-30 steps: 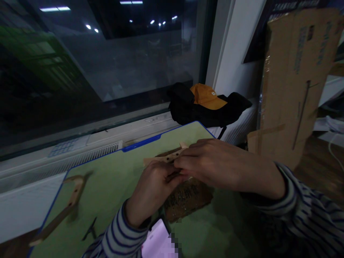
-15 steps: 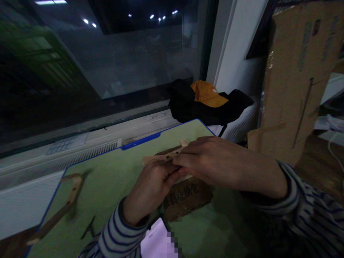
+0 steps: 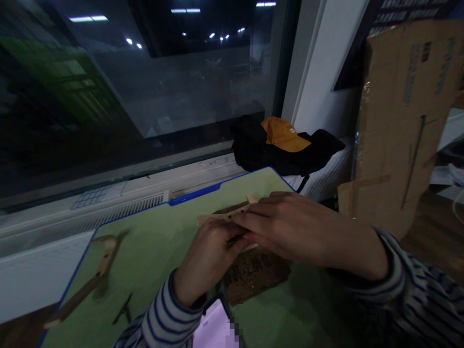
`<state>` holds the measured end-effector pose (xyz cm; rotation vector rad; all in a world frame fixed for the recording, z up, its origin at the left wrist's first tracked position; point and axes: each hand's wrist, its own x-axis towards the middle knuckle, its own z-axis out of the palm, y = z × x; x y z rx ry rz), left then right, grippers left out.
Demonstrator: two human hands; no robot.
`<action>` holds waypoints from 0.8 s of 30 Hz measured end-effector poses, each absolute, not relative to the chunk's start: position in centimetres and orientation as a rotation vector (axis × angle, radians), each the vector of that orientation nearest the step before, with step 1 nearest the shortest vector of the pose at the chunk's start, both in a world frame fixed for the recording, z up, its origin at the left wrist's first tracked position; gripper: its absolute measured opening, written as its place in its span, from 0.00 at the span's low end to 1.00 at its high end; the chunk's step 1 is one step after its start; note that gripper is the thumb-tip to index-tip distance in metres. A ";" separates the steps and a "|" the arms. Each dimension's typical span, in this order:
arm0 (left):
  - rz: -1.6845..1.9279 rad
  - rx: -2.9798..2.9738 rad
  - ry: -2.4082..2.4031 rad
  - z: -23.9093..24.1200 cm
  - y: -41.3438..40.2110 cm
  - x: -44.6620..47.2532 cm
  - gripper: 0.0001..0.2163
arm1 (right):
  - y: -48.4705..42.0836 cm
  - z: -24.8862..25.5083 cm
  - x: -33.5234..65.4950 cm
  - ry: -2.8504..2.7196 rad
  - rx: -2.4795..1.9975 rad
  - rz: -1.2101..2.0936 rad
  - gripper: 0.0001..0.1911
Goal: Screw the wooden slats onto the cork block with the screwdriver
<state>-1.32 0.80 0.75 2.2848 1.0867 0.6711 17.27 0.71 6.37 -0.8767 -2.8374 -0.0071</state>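
I can see the left sleeve [image 3: 161, 311] is striped, pale grey crossed by narrow navy bands that ring the arm fairly evenly. The right sleeve [image 3: 408, 285] looks like the same cloth, though it bunches into soft folds and its underside sinks into shadow. Past the sleeve openings, the left hand [image 3: 210, 253] and right hand [image 3: 286, 227] are bare.

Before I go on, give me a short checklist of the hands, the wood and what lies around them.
1. Both hands at work: ok; left hand and right hand meet at the holed wooden piece.
2. Fingertip grip: cannot tell; hidden.
3. Brown printed sheet on the green board: ok.
4. Bent wooden piece apart from the hands: ok, at left.
5. Dark T-shaped item in hand: not ok; on the board.
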 end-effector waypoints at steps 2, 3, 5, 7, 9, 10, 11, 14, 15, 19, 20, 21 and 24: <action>0.690 2.281 1.066 0.6 0.8 -1.4 0.06 | 0.6 6.5 17.3 -2.831 -0.850 0.004 0.15; 0.687 2.282 1.060 0.6 0.8 -1.5 0.06 | 0.6 6.5 17.4 -2.841 -0.830 0.019 0.15; 0.661 2.290 1.056 0.5 0.8 -1.5 0.07 | 0.6 6.7 17.5 -2.874 -0.792 0.056 0.12; 0.639 2.295 1.038 0.6 0.9 -1.4 0.08 | 0.7 6.8 17.5 -2.890 -0.805 0.066 0.09; 0.637 2.300 1.011 0.7 0.9 -1.3 0.08 | 0.7 6.8 17.5 -2.890 -0.846 0.038 0.07; 0.637 2.302 1.002 0.8 0.9 -1.3 0.08 | 0.7 6.8 17.5 -2.889 -0.861 0.016 0.07; 0.634 2.305 0.998 0.9 0.9 -1.3 0.08 | 0.7 6.7 17.5 -2.889 -0.870 -0.006 0.06; 0.603 2.310 1.022 0.8 1.0 -1.4 0.07 | 0.7 6.4 17.5 -2.890 -0.860 -0.050 0.05; 0.602 2.313 1.039 0.7 1.0 -1.4 0.06 | 0.7 6.3 17.5 -2.886 -0.857 -0.060 0.05; 0.671 2.303 1.064 0.5 1.0 -1.4 0.02 | 0.8 6.1 17.5 -2.884 -0.861 -0.066 0.04; 0.686 2.297 1.062 0.5 1.0 -1.3 0.02 | 0.9 6.1 17.5 -2.886 -0.863 -0.069 0.04; 0.698 2.291 1.059 0.5 1.0 -1.3 0.02 | 0.8 6.2 17.4 -2.894 -0.858 -0.065 0.04; 0.735 2.278 1.010 0.5 1.0 -1.2 0.02 | 0.7 6.5 17.4 -2.891 -0.851 -0.045 0.08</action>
